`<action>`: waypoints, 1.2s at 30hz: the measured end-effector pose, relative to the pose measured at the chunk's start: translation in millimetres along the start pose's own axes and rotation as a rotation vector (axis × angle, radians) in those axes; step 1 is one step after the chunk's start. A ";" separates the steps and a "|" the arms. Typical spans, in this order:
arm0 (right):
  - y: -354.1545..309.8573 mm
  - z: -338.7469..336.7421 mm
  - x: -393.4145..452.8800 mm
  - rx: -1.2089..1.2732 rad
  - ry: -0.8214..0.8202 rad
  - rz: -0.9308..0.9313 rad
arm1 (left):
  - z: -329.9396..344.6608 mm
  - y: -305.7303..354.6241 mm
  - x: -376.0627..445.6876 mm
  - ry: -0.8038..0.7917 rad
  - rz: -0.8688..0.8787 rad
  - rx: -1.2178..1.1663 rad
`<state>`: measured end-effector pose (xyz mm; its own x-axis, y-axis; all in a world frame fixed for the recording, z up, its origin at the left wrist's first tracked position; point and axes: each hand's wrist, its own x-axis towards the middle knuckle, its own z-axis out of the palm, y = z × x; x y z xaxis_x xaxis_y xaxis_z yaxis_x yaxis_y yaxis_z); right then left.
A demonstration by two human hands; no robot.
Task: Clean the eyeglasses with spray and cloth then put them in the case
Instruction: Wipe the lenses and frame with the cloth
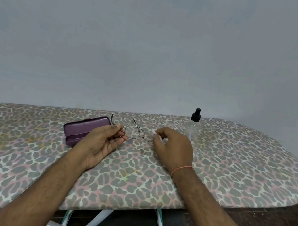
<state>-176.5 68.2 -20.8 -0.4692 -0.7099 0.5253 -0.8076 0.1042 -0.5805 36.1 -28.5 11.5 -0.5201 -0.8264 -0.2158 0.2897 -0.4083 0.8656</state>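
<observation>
Thin wire-framed eyeglasses (138, 131) hang just above the board between my hands. My left hand (102, 140) pinches the frame's left end, one temple sticking up behind the fingers. My right hand (174, 145) pinches a small white cloth (153, 131) against the right lens. A purple glasses case (84, 128) lies behind my left hand, its lid slightly ajar. A clear spray bottle (194, 123) with a black pump top stands upright at the back right, apart from both hands.
Everything rests on an ironing board (233, 163) with a leopard-print cover, rounded at the right end. A pale wall stands right behind it. White metal legs (98, 219) and dark floor show below the near edge.
</observation>
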 end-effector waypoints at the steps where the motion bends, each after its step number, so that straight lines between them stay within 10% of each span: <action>1: 0.1 0.3 0.2 -0.008 -0.046 0.016 | -0.1 0.0 0.1 0.002 0.000 -0.004; 36: -1.7 1.6 -2.9 0.163 -0.071 -0.013 | -3.5 -1.7 3.9 -0.022 -0.003 0.023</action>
<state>-173.2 68.9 -22.3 -0.4277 -0.7587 0.4913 -0.7422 -0.0154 -0.6700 36.4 -32.4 7.5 -0.5384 -0.8164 -0.2088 0.2694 -0.4015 0.8753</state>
